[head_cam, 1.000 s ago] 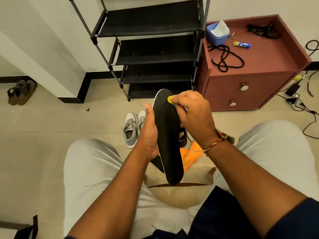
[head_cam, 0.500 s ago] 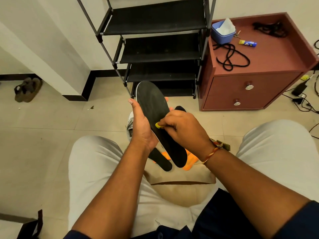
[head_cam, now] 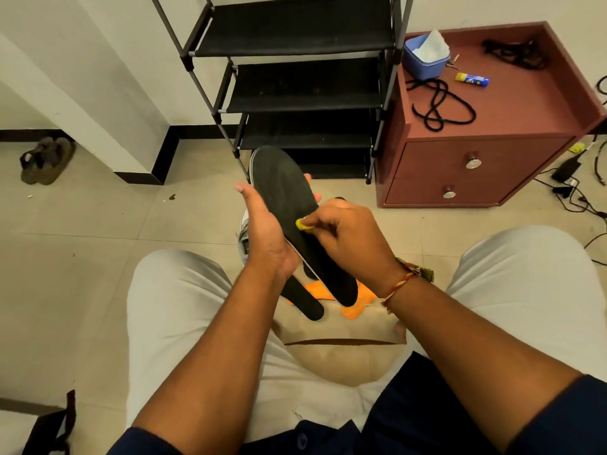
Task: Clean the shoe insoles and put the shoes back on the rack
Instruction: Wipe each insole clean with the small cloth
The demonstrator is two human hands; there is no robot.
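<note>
A black insole (head_cam: pixel 289 205) is held up in front of me, toe end toward the rack. My left hand (head_cam: pixel 266 234) holds it from the left side, palm against its edge and fingertips behind it. My right hand (head_cam: pixel 345 238) pinches a small yellow cleaning piece (head_cam: pixel 303 224) against the insole's surface. A second black insole (head_cam: pixel 303 300) lies below on an orange cloth (head_cam: pixel 353 308). A grey sneaker (head_cam: pixel 243 231) shows on the floor behind my left hand. The black shoe rack (head_cam: pixel 295 83) stands ahead with bare shelves.
A maroon drawer cabinet (head_cam: pixel 473 169) stands right of the rack, with a blue tub (head_cam: pixel 423 62), a glue stick (head_cam: pixel 471 79) and black cords on top. Brown sandals (head_cam: pixel 44 160) lie far left. Cables and a charger (head_cam: pixel 566 167) trail at right. My knees frame a tan stool (head_cam: pixel 341 359).
The insole has tipped from upright to leaning left with its toe toward the rack. My right hand slid the yellow piece from the toe end down to the middle.
</note>
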